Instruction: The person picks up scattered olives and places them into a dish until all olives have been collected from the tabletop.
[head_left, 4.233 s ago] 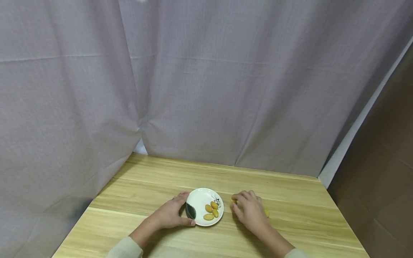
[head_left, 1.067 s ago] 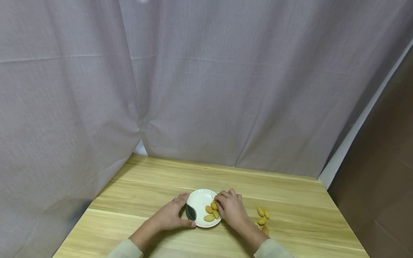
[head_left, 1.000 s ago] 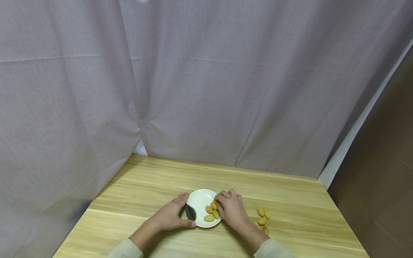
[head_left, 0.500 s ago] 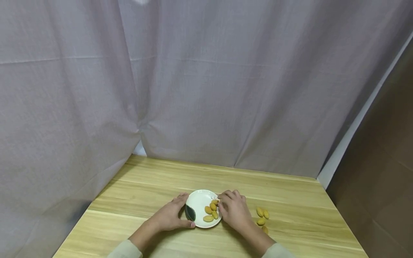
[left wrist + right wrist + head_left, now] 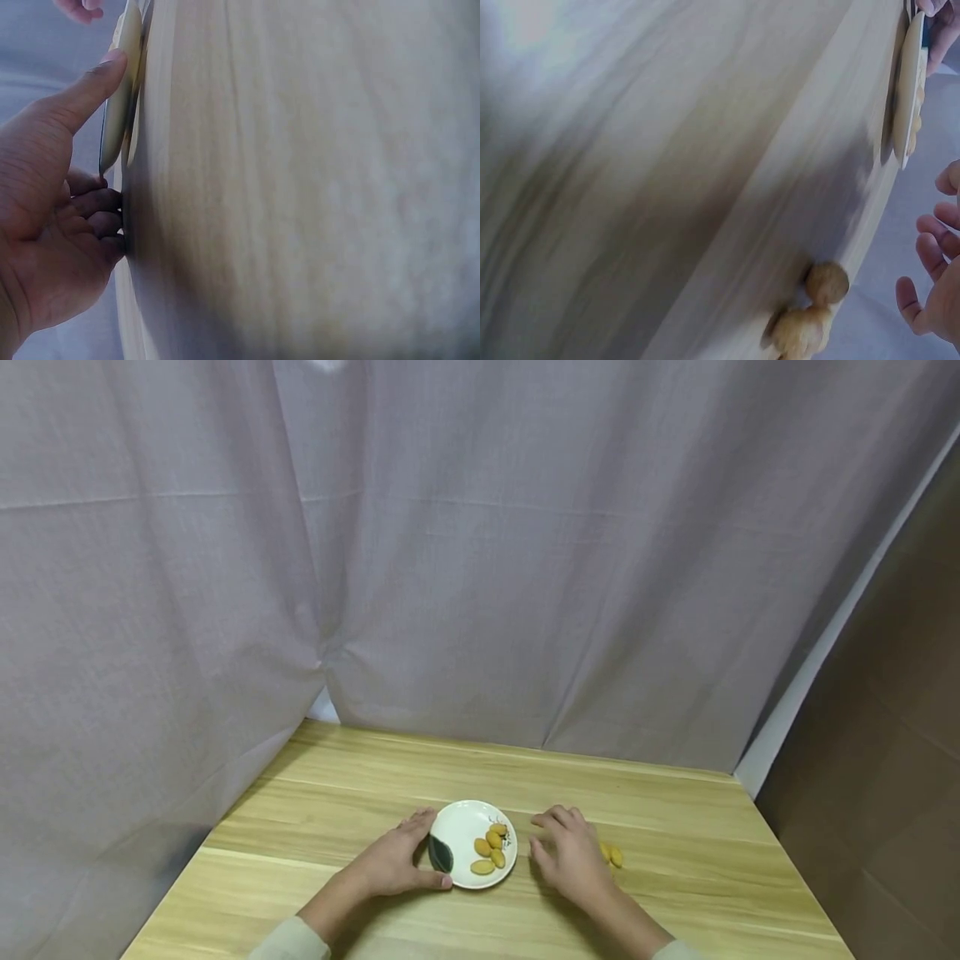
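Note:
My left hand (image 5: 393, 864) holds the left edge of a small white round plate (image 5: 459, 822) with a dark green patch and a dark sprig pattern. Its thumb lies against the near rim and its fingers are at the far side; the left wrist view shows the thumb (image 5: 97, 82) on the rim. Several small oval yellow-orange pieces (image 5: 482, 847), like nuts or small fruits, lie on the plate's right half. Right of the plate, my right hand (image 5: 573, 860) hovers with fingers parted and nothing between them. Similar loose pieces (image 5: 616, 857) lie beyond it, partly hidden by that hand.
A light wooden table (image 5: 420, 768) carries everything. Grey cloth (image 5: 480, 610) hangs along its back and left, and a brown panel (image 5: 885, 777) stands at the right. The right wrist view shows loose pieces (image 5: 827, 283) on the table below the right hand.
My right hand went from the table to the plate, let go of one yellow-orange piece there, then drew back to the right. My left hand stayed at the plate's edge.

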Action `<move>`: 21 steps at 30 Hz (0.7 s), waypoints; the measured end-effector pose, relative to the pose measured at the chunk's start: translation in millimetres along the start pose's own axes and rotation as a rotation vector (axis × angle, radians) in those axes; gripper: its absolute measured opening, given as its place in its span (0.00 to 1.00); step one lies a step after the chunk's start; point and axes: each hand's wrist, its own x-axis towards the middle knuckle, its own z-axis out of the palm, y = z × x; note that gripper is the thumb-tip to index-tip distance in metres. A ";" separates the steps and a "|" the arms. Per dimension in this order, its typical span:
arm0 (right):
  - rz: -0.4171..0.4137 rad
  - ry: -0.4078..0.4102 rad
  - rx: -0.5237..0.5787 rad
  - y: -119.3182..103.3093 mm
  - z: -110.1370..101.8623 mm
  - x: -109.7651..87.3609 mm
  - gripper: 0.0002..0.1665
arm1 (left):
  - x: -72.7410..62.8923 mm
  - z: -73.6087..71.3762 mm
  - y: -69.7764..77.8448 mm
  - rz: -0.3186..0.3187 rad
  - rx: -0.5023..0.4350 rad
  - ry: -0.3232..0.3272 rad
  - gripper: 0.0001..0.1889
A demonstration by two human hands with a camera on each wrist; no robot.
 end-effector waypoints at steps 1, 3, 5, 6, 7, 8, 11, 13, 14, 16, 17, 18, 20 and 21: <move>0.005 -0.003 0.000 1.8 -1.7 -0.9 0.18 | 0.0 -0.1 -0.1 -0.002 0.000 -0.001 0.66; 0.011 -0.003 -0.002 4.5 -4.9 -3.4 0.18 | -0.1 -0.1 -0.3 -0.006 0.000 -0.003 0.66; 0.017 -0.002 -0.005 7.5 -8.2 -6.2 0.18 | -0.4 -0.1 -0.3 -0.007 -0.003 -0.006 0.66; 0.020 0.000 -0.006 9.2 -9.4 -7.8 0.18 | -0.6 0.0 -0.4 -0.007 -0.004 -0.007 0.66; 0.023 0.000 -0.006 10.9 -10.3 -9.0 0.18 | -0.9 -0.1 -0.7 -0.008 -0.006 -0.007 0.66; 0.026 -0.003 -0.010 12.9 -11.1 -10.1 0.18 | -1.2 -0.2 -1.0 -0.009 -0.009 -0.006 0.66; 0.033 -0.016 -0.023 19.0 -13.9 -12.6 0.18 | -1.9 -0.7 -1.4 -0.011 -0.012 -0.002 0.66; 0.036 -0.032 -0.036 23.2 -15.8 -14.0 0.17 | -1.9 -1.1 -1.7 -0.013 -0.013 0.001 0.66; 0.038 -0.040 -0.042 25.0 -16.9 -14.6 0.17 | -1.9 -1.4 -1.9 -0.012 -0.013 0.002 0.66; 0.044 -0.058 -0.053 28.0 -19.3 -15.5 0.17 | -1.7 -2.2 -2.2 -0.012 -0.010 0.002 0.66; 0.049 -0.068 -0.055 29.5 -20.5 -15.9 0.17 | -1.6 -2.6 -2.3 -0.012 -0.010 0.002 0.66; 0.057 -0.080 -0.054 31.1 -21.5 -16.3 0.17 | -1.4 -2.9 -2.5 -0.011 -0.011 0.002 0.66; 0.077 -0.100 -0.053 34.5 -23.7 -17.1 0.17 | -1.1 -3.2 -2.8 -0.010 -0.013 0.002 0.66; 0.087 -0.111 -0.054 36.5 -24.8 -17.5 0.18 | -0.8 -3.2 -2.9 -0.010 -0.012 0.002 0.66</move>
